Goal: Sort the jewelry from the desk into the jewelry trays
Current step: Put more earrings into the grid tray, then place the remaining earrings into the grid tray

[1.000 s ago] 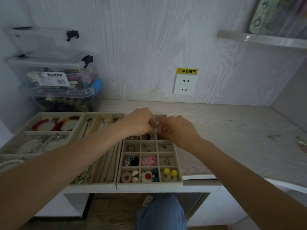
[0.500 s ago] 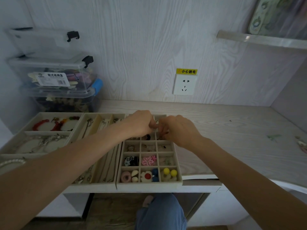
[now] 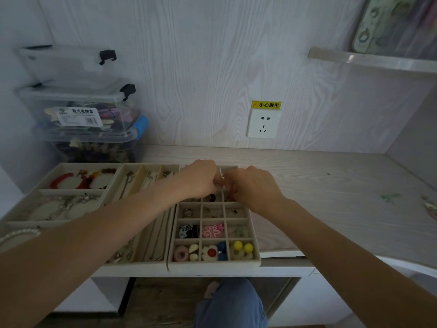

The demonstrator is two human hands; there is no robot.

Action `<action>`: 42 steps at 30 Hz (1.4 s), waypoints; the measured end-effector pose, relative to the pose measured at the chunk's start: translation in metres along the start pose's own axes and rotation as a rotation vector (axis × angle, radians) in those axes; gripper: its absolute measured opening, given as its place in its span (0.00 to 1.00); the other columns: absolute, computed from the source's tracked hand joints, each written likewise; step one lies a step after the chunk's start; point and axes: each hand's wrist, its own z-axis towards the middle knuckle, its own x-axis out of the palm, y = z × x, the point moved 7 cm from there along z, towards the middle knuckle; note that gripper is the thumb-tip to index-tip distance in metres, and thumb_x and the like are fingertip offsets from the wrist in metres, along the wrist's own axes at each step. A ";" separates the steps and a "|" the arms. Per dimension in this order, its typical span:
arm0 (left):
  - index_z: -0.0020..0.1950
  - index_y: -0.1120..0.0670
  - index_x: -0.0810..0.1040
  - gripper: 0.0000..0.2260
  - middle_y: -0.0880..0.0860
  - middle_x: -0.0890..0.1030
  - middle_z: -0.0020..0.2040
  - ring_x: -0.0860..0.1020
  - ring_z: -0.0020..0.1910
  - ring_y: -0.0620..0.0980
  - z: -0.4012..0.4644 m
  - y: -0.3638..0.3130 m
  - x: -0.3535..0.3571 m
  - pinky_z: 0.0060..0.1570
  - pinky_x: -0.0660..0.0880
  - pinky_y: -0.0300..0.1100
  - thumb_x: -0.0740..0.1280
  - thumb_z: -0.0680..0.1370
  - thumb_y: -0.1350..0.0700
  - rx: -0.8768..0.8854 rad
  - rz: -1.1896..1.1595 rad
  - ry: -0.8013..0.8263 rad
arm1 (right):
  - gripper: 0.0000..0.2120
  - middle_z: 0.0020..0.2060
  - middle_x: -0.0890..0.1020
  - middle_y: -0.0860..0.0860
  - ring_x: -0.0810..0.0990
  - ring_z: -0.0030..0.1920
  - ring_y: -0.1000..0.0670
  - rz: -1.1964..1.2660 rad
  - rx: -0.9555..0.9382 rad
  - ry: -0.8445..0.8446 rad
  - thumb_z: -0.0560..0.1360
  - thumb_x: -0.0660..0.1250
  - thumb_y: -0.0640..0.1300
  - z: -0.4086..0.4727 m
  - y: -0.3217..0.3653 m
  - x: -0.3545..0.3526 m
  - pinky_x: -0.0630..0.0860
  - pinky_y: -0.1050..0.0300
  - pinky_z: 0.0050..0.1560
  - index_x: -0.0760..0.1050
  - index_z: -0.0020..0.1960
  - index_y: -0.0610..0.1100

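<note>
Working over the far end of the gridded tray (image 3: 214, 265), we see the left hand (image 3: 201, 179) and right hand (image 3: 253, 185) meet, knuckles up, fingertips almost touching. Both sets of fingers are curled in toward each other. Something small seems to sit between them, but it is hidden; whether either grip is clamped on a piece, we cannot tell.

The gridded tray sits at the front edge of the counter (image 3: 331, 185). Near row: a pink ring (image 3: 181, 253), a white flower with red centre (image 3: 211, 252), two yellow beads (image 3: 243, 246). Next row back: a dark patterned piece (image 3: 188, 231) and a pink flower (image 3: 213, 230). Cells further back hold small items too dim to name.

Just left of it, touching, the long-slotted tray (image 3: 142, 176) holds chains, partly under the left forearm. Further left, the bracelet tray (image 3: 47, 171) holds red bead bracelets (image 3: 71, 182) in its far section and silvery ones in the near.

Loose pieces lie well apart at the counter's right: a pale green item (image 3: 389, 197) and another at the frame edge, cut off.

Behind the trays, stacked clear storage boxes (image 3: 80, 114). A wall socket (image 3: 263, 123) sits under a yellow warning label.
</note>
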 end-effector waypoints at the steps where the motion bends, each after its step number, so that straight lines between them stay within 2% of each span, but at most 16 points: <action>1: 0.56 0.55 0.82 0.11 0.50 0.80 0.41 0.74 0.35 0.43 -0.001 0.000 0.000 0.39 0.72 0.38 0.63 0.77 0.61 0.003 -0.005 0.003 | 0.06 0.46 0.81 0.48 0.79 0.47 0.46 0.015 0.008 0.003 0.75 0.64 0.43 0.000 -0.001 0.000 0.70 0.57 0.41 0.76 0.50 0.49; 3: 0.57 0.56 0.82 0.11 0.49 0.77 0.39 0.71 0.32 0.42 -0.001 -0.002 0.000 0.37 0.69 0.36 0.63 0.77 0.61 0.000 -0.012 -0.006 | 0.06 0.47 0.82 0.49 0.79 0.48 0.47 0.067 0.029 0.003 0.75 0.65 0.43 -0.003 -0.006 -0.002 0.72 0.56 0.42 0.77 0.50 0.49; 6: 0.59 0.59 0.79 0.12 0.53 0.78 0.47 0.74 0.41 0.46 -0.001 -0.012 -0.003 0.44 0.70 0.38 0.63 0.78 0.60 -0.004 -0.038 -0.070 | 0.04 0.47 0.83 0.50 0.79 0.46 0.49 0.254 0.116 -0.070 0.75 0.65 0.42 -0.011 -0.024 -0.013 0.75 0.56 0.45 0.77 0.49 0.47; 8: 0.63 0.55 0.76 0.14 0.50 0.74 0.52 0.71 0.46 0.44 0.001 -0.027 -0.008 0.48 0.67 0.35 0.63 0.78 0.60 0.028 -0.054 -0.132 | 0.02 0.44 0.83 0.50 0.79 0.38 0.53 0.389 0.207 -0.151 0.75 0.67 0.43 -0.018 -0.047 -0.023 0.74 0.60 0.39 0.78 0.46 0.46; 10: 0.65 0.54 0.74 0.16 0.51 0.73 0.53 0.69 0.47 0.43 0.010 -0.049 -0.010 0.50 0.66 0.35 0.64 0.77 0.59 0.072 -0.076 -0.169 | 0.02 0.42 0.84 0.49 0.78 0.32 0.54 0.472 0.285 -0.207 0.75 0.66 0.42 -0.028 -0.075 -0.031 0.70 0.63 0.32 0.77 0.44 0.46; 12: 0.64 0.53 0.75 0.15 0.51 0.71 0.52 0.69 0.47 0.44 0.022 -0.074 -0.007 0.50 0.66 0.36 0.64 0.77 0.59 0.116 -0.102 -0.173 | 0.05 0.44 0.83 0.49 0.82 0.38 0.52 0.515 0.357 -0.222 0.76 0.65 0.41 -0.042 -0.103 -0.034 0.71 0.64 0.34 0.79 0.47 0.45; 14: 0.63 0.54 0.75 0.14 0.52 0.71 0.55 0.69 0.48 0.44 0.036 -0.103 0.001 0.50 0.66 0.36 0.64 0.78 0.58 0.158 -0.115 -0.160 | 0.09 0.48 0.83 0.48 0.82 0.48 0.51 0.505 0.410 -0.217 0.77 0.63 0.41 -0.061 -0.129 -0.038 0.71 0.66 0.44 0.80 0.54 0.44; 17: 0.63 0.56 0.75 0.14 0.55 0.73 0.59 0.72 0.50 0.46 0.057 -0.148 0.013 0.50 0.67 0.36 0.63 0.77 0.59 0.232 -0.146 -0.159 | 0.12 0.55 0.82 0.48 0.80 0.54 0.51 0.454 0.473 -0.249 0.78 0.61 0.40 -0.090 -0.167 -0.046 0.69 0.69 0.51 0.79 0.59 0.43; 22: 0.67 0.57 0.72 0.17 0.56 0.73 0.63 0.72 0.62 0.52 0.092 -0.228 0.044 0.58 0.68 0.39 0.63 0.78 0.57 0.349 -0.138 -0.069 | 0.17 0.66 0.74 0.47 0.73 0.64 0.48 0.333 0.660 -0.245 0.79 0.60 0.40 -0.147 -0.243 -0.039 0.65 0.59 0.65 0.72 0.67 0.46; 26: 0.74 0.56 0.61 0.31 0.55 0.64 0.72 0.65 0.70 0.53 0.108 -0.276 0.083 0.66 0.62 0.41 0.68 0.75 0.48 0.422 -0.021 0.098 | 0.23 0.73 0.62 0.45 0.60 0.73 0.45 0.176 0.865 -0.146 0.79 0.60 0.44 -0.200 -0.315 -0.012 0.57 0.53 0.71 0.61 0.73 0.45; 29: 0.76 0.56 0.55 0.40 0.54 0.58 0.76 0.60 0.73 0.52 0.114 -0.297 0.109 0.69 0.58 0.41 0.71 0.72 0.45 0.434 -0.042 0.193 | 0.28 0.76 0.51 0.45 0.48 0.76 0.45 0.108 0.939 -0.087 0.80 0.56 0.49 -0.231 -0.344 0.005 0.48 0.52 0.75 0.52 0.76 0.45; 31: 0.77 0.54 0.49 0.45 0.53 0.53 0.78 0.54 0.75 0.51 0.120 -0.303 0.122 0.72 0.53 0.42 0.72 0.71 0.43 0.429 -0.061 0.241 | 0.29 0.77 0.48 0.47 0.46 0.76 0.46 0.149 0.961 -0.108 0.80 0.55 0.53 -0.240 -0.351 0.011 0.47 0.53 0.74 0.50 0.77 0.46; 34: 0.78 0.51 0.47 0.44 0.51 0.49 0.78 0.50 0.76 0.49 0.129 -0.304 0.130 0.72 0.49 0.41 0.71 0.71 0.42 0.413 -0.080 0.286 | 0.28 0.76 0.53 0.48 0.51 0.76 0.48 0.167 0.940 -0.141 0.80 0.54 0.54 -0.238 -0.362 0.014 0.51 0.53 0.74 0.52 0.76 0.46; 38: 0.77 0.51 0.51 0.41 0.50 0.50 0.78 0.51 0.76 0.49 0.131 -0.302 0.134 0.71 0.50 0.39 0.69 0.72 0.41 0.415 -0.090 0.300 | 0.20 0.67 0.69 0.45 0.67 0.66 0.44 0.106 0.911 -0.228 0.79 0.57 0.50 -0.227 -0.366 0.004 0.64 0.52 0.65 0.68 0.68 0.44; 42: 0.77 0.51 0.52 0.42 0.50 0.52 0.78 0.53 0.75 0.48 0.136 -0.301 0.136 0.70 0.51 0.38 0.70 0.71 0.41 0.410 -0.117 0.286 | 0.16 0.60 0.72 0.43 0.67 0.62 0.42 0.080 0.858 -0.268 0.79 0.58 0.46 -0.219 -0.361 0.000 0.69 0.51 0.58 0.70 0.66 0.43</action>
